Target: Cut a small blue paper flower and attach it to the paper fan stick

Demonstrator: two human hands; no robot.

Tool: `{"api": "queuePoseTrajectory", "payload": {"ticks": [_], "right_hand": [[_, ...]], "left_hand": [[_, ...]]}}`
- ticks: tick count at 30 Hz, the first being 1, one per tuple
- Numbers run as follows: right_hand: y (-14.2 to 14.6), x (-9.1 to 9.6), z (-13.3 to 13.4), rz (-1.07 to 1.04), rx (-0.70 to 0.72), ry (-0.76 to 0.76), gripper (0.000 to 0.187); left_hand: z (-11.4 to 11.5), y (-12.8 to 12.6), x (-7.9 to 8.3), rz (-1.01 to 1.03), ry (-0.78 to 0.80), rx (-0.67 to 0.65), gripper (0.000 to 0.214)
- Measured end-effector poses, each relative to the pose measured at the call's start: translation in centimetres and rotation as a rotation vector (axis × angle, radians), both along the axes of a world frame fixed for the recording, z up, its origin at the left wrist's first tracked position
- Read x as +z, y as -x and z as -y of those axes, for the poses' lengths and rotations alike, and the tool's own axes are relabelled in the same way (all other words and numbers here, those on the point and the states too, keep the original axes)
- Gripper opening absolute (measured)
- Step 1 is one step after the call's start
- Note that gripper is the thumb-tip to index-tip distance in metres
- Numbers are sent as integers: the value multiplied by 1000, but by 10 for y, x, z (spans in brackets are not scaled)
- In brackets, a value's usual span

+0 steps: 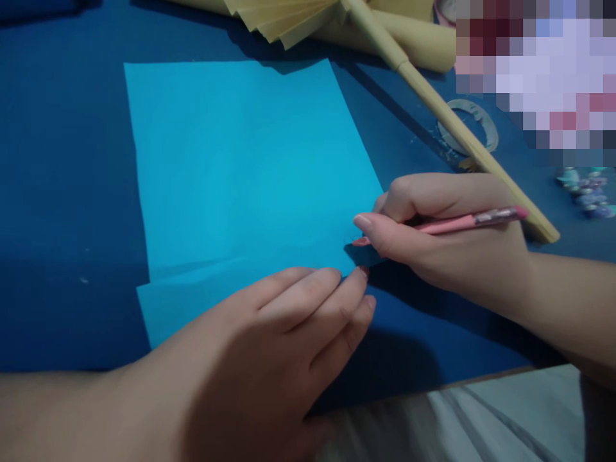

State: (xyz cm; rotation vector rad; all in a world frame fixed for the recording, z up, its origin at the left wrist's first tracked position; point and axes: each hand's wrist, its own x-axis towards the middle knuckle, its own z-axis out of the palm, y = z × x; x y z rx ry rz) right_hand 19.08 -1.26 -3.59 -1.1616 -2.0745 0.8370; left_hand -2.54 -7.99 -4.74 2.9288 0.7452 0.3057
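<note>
A bright blue sheet of paper (240, 154) lies on the dark blue tabletop, with a fold or overlapping strip along its near side. My left hand (289, 340) rests flat over that near part, fingers stretched out together and their tips by the lower right corner. Between thumb and fingers, my right hand (423, 237) grips a slim pink pen (447, 226). The pen's tip is at the paper's lower right area, close to my left fingertips. Any mark under the tip is too small to make out.
A beige pleated paper fan (289, 19) with a long stick (443, 115) lies across the back and right, beside a beige paper roll (414, 38). Near the stick are a clear ring (488, 125) and a cluster of blue and purple beads (590, 189). The table edge (481, 380) runs along the front.
</note>
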Motion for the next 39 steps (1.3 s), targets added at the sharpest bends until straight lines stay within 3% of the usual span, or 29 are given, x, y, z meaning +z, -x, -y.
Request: {"api": "queuePoseTrajectory", "payload": {"ticks": [3, 8, 11, 14, 17, 22, 24, 27, 33, 39], "right_hand": [[-1, 0, -2, -44, -48, 34, 42], [-8, -7, -16, -581, -215, 253, 35], [-12, -11, -25, -692, -264, 234, 19], [-19, -9, -29, -539, -241, 113, 12], [-30, -3, -32, -239, -172, -44, 4], [-50, 3, -44, 299, 32, -330, 19], [-55, 1, -51, 441, 90, -419, 22], [-61, -2, -60, 492, 162, -471, 25], [-69, -9, -71, 319, 83, -282, 17], [-75, -20, -81, 431, 86, -452, 26]], "left_hand": [[-1, 1, 1, -3, 6, 1, 81], [-1, 3, 3, -31, 15, -11, 86], [1, 4, 6, -23, 0, -52, 79], [3, 5, 12, -9, -9, -69, 56], [1, 5, 20, 24, 13, -37, 40], [-17, 7, 29, 85, -8, 188, 24], [-25, 9, 28, 68, 8, 287, 30], [-33, 11, 26, -1, 128, 379, 48], [-35, 8, 24, -17, 201, 371, 56], [-35, 6, 29, 3, 257, 363, 53]]}}
